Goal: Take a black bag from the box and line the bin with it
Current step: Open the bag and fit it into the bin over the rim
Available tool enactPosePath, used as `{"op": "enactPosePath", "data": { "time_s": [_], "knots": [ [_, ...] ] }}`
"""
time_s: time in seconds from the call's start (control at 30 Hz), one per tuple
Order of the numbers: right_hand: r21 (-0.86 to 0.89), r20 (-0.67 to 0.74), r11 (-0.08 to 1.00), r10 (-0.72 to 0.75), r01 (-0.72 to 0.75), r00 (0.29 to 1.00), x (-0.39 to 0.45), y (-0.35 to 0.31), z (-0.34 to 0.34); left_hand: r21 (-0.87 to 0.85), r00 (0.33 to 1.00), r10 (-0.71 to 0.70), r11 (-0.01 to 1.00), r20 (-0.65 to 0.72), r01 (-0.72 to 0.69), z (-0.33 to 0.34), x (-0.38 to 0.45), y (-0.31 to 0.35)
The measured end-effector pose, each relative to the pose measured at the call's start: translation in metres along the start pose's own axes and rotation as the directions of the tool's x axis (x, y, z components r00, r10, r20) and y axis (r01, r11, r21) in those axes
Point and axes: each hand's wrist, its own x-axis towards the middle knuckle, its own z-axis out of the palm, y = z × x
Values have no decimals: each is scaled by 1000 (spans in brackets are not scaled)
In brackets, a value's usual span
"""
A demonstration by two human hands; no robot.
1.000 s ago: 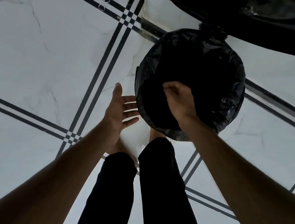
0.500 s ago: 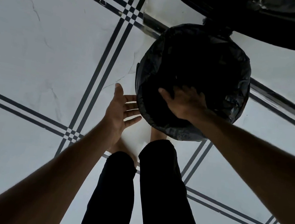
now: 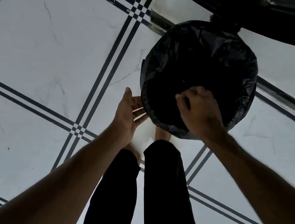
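Observation:
A black bag (image 3: 217, 53) lines a round bin standing on the floor at upper centre; its crinkled edge is folded down over the rim all round, so the bin's own wall is covered. My right hand (image 3: 199, 111) hovers over the near rim with its fingers curled and pinched on the bag's plastic. My left hand (image 3: 127, 116) is open, palm turned toward the bin, with its fingertips at the bin's near left side. The box is out of view.
My legs in black trousers (image 3: 160, 189) and bare feet stand just in front of the bin. A large dark object (image 3: 278, 22) overhangs the top right, right behind the bin. White floor tiles (image 3: 58, 42) with dark double lines spread to the left.
My right hand was a fist, spread flat over the rim, and is now curled on the bag again. My left hand has barely moved.

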Motion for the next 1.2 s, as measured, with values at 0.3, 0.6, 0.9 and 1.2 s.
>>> {"op": "enactPosePath", "data": {
  "time_s": [0.3, 0.6, 0.9, 1.2],
  "knots": [
    [879, 200, 13, 897, -477, 394, -97, -7, -18, -95, 995, -36, 995, -93, 27, 22, -26, -5],
    [718, 686, -655, 611, -235, 396, -84, -11, 4, -150, 991, -122, 982, -50, 113, 25, -34, -14],
    [613, 711, -779, 472, -131, 522, -92, 14, 18, 48, 997, -35, 998, -67, 38, 32, -28, -21],
    [622, 682, -783, 529, -18, 504, -81, 12, 25, 46, 995, -83, 995, -46, 85, 29, -25, -18]
  ]
}}
